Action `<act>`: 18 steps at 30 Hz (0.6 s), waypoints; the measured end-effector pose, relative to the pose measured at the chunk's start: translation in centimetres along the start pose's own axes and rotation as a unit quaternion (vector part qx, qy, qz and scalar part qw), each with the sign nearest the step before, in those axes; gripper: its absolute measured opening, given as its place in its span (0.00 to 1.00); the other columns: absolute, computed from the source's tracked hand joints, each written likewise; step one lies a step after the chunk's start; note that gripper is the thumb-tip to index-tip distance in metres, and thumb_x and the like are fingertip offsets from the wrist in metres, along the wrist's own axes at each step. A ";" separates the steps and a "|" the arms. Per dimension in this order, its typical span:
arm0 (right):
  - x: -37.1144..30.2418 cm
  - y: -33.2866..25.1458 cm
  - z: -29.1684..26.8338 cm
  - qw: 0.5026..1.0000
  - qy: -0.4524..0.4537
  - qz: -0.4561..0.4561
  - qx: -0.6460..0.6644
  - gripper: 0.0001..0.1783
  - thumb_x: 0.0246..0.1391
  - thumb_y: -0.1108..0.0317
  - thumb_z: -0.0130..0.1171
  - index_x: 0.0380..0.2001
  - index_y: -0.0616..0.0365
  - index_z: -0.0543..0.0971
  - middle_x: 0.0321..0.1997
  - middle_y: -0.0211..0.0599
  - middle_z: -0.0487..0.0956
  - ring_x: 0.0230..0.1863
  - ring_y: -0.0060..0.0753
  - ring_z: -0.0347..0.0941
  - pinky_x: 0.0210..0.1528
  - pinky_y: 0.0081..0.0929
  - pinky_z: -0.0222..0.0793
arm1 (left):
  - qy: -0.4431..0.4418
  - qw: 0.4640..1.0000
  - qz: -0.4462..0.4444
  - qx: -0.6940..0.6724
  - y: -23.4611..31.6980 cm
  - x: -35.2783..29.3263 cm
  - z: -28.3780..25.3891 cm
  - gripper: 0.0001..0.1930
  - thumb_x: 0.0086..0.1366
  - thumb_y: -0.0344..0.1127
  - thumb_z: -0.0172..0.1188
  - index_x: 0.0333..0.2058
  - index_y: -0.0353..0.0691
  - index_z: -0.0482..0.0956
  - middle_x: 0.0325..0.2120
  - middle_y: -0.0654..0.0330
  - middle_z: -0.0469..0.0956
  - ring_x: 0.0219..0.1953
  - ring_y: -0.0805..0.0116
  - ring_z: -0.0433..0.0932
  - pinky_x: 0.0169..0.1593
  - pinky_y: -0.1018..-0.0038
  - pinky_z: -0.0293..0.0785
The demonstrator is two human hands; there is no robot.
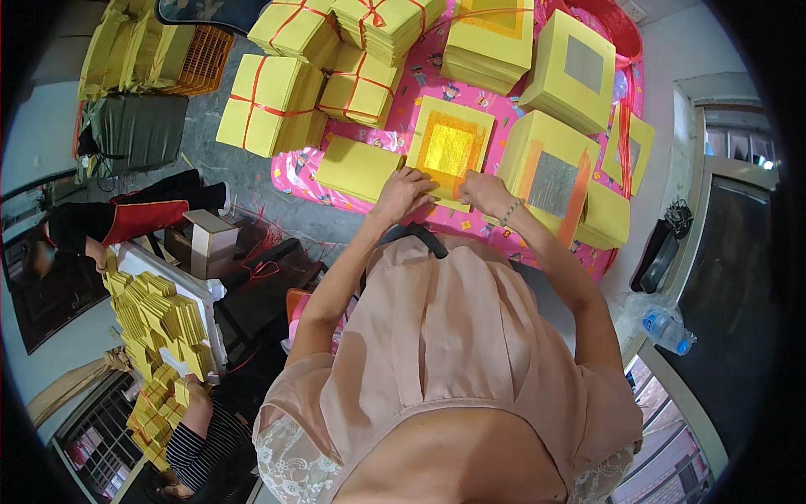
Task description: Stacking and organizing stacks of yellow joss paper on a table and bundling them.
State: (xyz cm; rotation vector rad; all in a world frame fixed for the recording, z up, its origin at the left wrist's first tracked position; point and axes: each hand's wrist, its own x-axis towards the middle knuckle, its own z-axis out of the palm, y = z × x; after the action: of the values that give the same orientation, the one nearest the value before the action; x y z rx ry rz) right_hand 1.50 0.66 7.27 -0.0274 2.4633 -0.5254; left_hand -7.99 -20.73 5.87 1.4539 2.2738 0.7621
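From the wearer's head, one fisheye looks steeply down — past the pink blouse [453, 328], onto nearby hands [405, 194] [490, 196] and bench [294, 170]!

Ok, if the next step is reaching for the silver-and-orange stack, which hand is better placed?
Probably the right hand: it sits right beside the silver-and-orange stack. The left hand is farther off, at the near left corner of the gold-patched paper.
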 end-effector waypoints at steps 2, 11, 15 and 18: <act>0.1 0.2 0.1 1.000 -0.001 -0.020 -0.007 0.08 0.48 0.61 0.60 0.31 0.51 0.81 0.36 0.40 0.73 0.40 0.44 0.74 0.40 0.39 0.71 | -0.002 1.000 0.000 -0.002 -0.1 0.0 0.1 0.15 0.53 0.40 0.63 0.40 0.46 0.81 0.40 0.61 0.77 0.45 0.61 0.71 0.50 0.67 0.68; 0.4 0.1 -0.7 0.999 -0.036 0.005 0.024 0.12 0.46 0.58 0.62 0.29 0.54 0.81 0.36 0.42 0.73 0.40 0.46 0.74 0.39 0.40 0.71 | -0.009 1.000 0.003 -0.008 -0.4 0.3 -0.1 0.13 0.55 0.41 0.61 0.38 0.46 0.83 0.39 0.60 0.78 0.44 0.60 0.72 0.49 0.67 0.69; 0.2 -0.2 -1.3 1.000 -0.020 -0.012 0.018 0.12 0.46 0.58 0.63 0.27 0.55 0.81 0.36 0.43 0.73 0.39 0.46 0.74 0.39 0.40 0.71 | -0.014 1.000 -0.001 -0.007 -0.4 0.3 -0.3 0.13 0.55 0.41 0.62 0.38 0.45 0.82 0.39 0.59 0.78 0.43 0.59 0.72 0.49 0.67 0.69; 0.1 -0.1 -1.2 1.000 -0.014 -0.001 0.015 0.12 0.46 0.58 0.62 0.28 0.56 0.81 0.36 0.43 0.73 0.40 0.46 0.74 0.39 0.40 0.71 | -0.011 1.000 0.021 -0.002 -0.2 0.5 -0.5 0.14 0.54 0.42 0.62 0.39 0.45 0.82 0.39 0.59 0.78 0.43 0.59 0.72 0.49 0.67 0.69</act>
State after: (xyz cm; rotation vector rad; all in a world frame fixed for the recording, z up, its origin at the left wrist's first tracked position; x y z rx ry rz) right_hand 0.71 0.99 8.09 -0.0260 2.4272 -0.5603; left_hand -8.62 -20.45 6.18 1.5044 2.2309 0.7601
